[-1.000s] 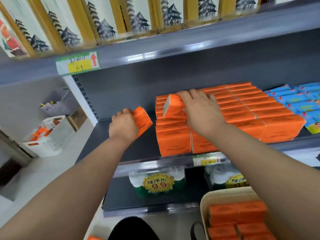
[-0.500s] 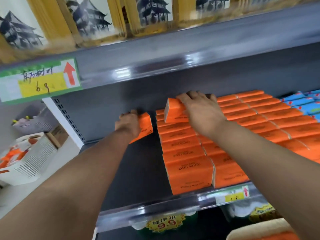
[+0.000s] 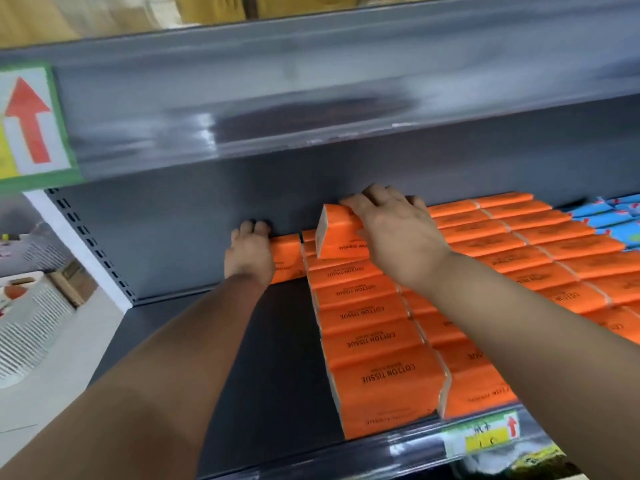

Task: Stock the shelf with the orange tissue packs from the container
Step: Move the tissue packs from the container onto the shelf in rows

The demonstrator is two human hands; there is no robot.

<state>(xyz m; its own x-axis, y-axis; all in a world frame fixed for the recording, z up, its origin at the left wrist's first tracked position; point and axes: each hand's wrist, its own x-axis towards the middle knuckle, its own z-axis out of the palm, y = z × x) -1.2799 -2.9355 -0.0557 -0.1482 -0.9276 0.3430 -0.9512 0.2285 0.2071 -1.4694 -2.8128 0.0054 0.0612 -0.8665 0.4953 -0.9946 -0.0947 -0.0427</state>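
Rows of orange tissue packs point(image 3: 374, 341) fill the dark grey shelf point(image 3: 277, 375) from the middle to the right. My left hand point(image 3: 247, 252) holds one orange pack point(image 3: 285, 259) deep at the shelf's back wall, just left of the leftmost row. My right hand point(image 3: 394, 233) grips another orange pack point(image 3: 341, 235), tilted on top of the back of that row. The container is out of view.
Blue packs point(image 3: 620, 220) lie at the far right of the shelf. The upper shelf's edge point(image 3: 311, 98) hangs low over my hands. A white basket point(image 3: 27, 317) stands on the floor at the left. A price tag point(image 3: 485, 438) sits on the front rail.
My left hand has pushed its pack further back, to the rear wall beside the row. My right hand keeps its pack on top of the row. The view has moved closer.
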